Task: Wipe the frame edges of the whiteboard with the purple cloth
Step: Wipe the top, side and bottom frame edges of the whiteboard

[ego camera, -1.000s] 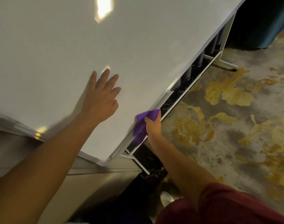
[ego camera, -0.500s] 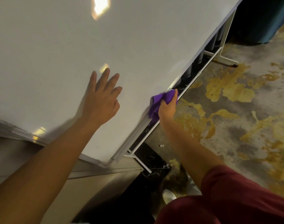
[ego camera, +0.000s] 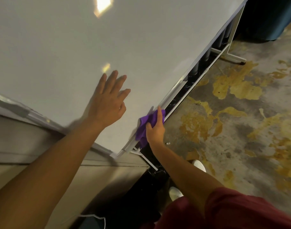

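One right hand (ego camera: 154,129) grip — bunched purple cloth (ego camera: 144,128), whiteboard (ego camera: 75,38) frame edge (ego camera: 173,92).

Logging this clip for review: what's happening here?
A person is wiping a whiteboard's lower frame edge. The right hand grips a purple cloth and presses it on that edge, near the board's corner. The left hand lies flat, fingers spread, on the whiteboard surface. Most of the edge stretches away beyond the cloth.
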A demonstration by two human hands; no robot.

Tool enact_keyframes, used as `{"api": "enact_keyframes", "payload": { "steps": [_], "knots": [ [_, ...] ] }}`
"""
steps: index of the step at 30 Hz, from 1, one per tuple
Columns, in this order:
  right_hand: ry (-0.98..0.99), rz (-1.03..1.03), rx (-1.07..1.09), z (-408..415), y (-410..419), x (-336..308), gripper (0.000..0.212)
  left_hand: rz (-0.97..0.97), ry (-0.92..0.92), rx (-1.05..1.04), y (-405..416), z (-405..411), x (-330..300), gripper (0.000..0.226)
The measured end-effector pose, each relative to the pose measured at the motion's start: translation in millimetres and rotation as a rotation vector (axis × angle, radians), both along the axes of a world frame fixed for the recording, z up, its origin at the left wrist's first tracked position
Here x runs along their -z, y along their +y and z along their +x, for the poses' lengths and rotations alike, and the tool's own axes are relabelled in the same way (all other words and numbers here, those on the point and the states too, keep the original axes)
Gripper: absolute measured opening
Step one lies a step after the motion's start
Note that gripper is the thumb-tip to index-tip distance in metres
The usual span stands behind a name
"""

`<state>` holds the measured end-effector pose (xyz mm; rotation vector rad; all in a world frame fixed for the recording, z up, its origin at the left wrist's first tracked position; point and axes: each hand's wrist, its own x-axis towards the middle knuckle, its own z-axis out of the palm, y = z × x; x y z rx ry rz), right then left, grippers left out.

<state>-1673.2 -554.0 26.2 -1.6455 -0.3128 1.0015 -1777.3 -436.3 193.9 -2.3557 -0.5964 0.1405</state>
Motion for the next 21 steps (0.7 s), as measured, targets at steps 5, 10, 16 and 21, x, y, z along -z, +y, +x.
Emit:
{"api": "enact_keyframes", "payload": {
  "steps": [5,10,16,21],
  "knots": [
    [0.006,-0.007,-0.094,-50.5,-17.2,1.8,0.093,-0.066,-0.034,-0.009,-16.0,-24.6,0.7,0.055],
    [0.015,-0.027,-0.187,-86.9,-38.8,-1.3,0.092,-0.070,-0.030,-0.024,-25.8,-46.7,6.9,0.057],
    [0.147,-0.040,-0.245,-117.3,-55.1,-9.2,0.098,-0.063,-0.072,-0.076,-29.9,-47.5,12.0,0.056],
    [0.067,-0.027,-0.361,-99.8,-69.7,-4.8,0.089,-0.116,-0.140,-0.088,-41.2,-28.9,6.5,0.053]
  ]
}}
